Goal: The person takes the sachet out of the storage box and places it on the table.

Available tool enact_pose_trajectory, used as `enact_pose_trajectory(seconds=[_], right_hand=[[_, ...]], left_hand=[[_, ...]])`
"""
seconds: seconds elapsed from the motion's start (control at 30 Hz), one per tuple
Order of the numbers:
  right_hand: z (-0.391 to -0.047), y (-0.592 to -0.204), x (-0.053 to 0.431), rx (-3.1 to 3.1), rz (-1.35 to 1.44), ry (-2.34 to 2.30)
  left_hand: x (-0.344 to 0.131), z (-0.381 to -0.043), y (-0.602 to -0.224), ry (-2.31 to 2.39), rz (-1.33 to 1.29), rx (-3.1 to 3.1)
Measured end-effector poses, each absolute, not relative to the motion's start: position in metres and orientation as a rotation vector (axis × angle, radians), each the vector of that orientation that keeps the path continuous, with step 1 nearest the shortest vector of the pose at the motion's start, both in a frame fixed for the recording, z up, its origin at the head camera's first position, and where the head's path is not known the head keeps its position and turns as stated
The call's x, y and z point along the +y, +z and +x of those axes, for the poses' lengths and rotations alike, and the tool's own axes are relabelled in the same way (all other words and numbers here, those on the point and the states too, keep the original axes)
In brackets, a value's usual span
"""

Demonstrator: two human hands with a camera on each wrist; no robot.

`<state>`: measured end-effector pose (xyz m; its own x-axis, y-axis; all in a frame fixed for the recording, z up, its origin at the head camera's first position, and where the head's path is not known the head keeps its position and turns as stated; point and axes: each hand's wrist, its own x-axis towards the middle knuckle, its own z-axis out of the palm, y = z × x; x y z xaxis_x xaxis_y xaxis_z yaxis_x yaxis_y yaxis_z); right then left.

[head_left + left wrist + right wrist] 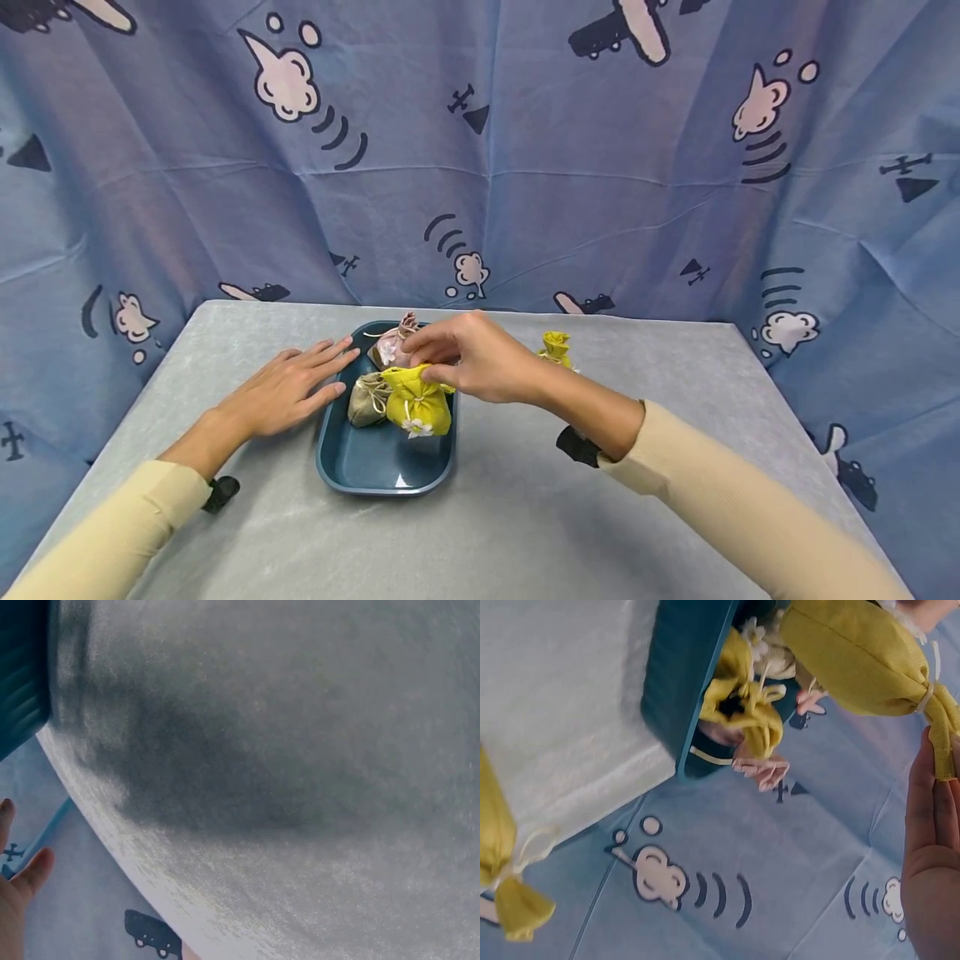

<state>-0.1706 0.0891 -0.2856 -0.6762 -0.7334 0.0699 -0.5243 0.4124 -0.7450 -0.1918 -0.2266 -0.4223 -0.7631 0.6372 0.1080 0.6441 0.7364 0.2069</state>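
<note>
Currently, the right hand [472, 358] pinches the gathered neck of a plump yellow cloth pouch with a pale drawstring and a white flower [418, 402] between thumb and fingers, which are clamped on the fabric. This pouch hangs over a dark blue-green rectangular tray with rounded corners [363, 475], its body toward the near side; whether it touches anything beneath it cannot be told.

Inside the tray, a dusky pink cloth pouch with a white flower [390, 348] lies at the far end, and an olive-beige cloth pouch with a pale tie [367, 402] sits by the left wall. The right wrist view also shows a second yellow cloth pouch [735, 664] in the tray, beside the pink one.

The left hand [281, 392] is palm down at the tray's left side, its fingers straight and slightly apart, the tips at the rim; actual contact is unclear.

A third yellow cloth pouch [555, 343] stands outside the tray on the pale grey surface [540, 517], partly hidden behind the right forearm. Behind everything hangs a blue curtain printed with planes and clouds [555, 217]. Both arms wear cream sleeves [112, 525].
</note>
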Motion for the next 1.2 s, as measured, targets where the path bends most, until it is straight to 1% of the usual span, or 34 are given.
enact_pose_trajectory(seconds=[0.4,0.57,0.83,1.2], right_hand=[[-0.180,-0.268,0.119,2.525,-1.092,-1.139],[-0.184,-0.266,0.132,2.574,-1.035,-1.137],[-0.188,-0.271,0.153,2.645,-0.961,-1.105],[-0.203,-0.291,0.173,2.677,-0.887,-1.094]], left_hand=[[-0.226,-0.192,-0.423,-0.363,-1.072,-2.871],[-0.226,-0.191,-0.423,-0.356,-1.075,-2.866],[-0.226,-0.191,-0.424,-0.363,-1.073,-2.869],[-0.227,-0.191,-0.424,-0.372,-1.081,-2.863]])
